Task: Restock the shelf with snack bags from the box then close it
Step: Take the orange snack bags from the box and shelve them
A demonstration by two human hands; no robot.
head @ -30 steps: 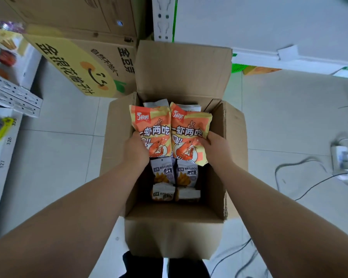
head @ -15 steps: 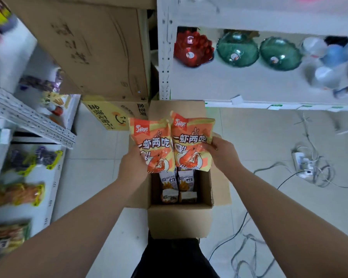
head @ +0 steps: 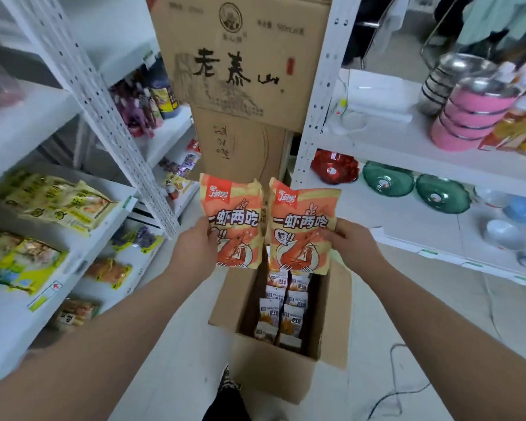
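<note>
Head: fingers (head: 331, 235) pinch snack bags (head: 234, 221) at outer edges.

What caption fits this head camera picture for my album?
Left hand and right hand hold the left snack bag and right snack bag above the open box.

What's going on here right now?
A person stands over an open brown cardboard box on the floor, each hand holding one orange shrimp-print snack bag upright above it. The left hand grips the left bag, and the right hand grips the right bag. Small grey-and-orange packets lie in the box. Neither bag is on the white shelf at left yet.
</note>
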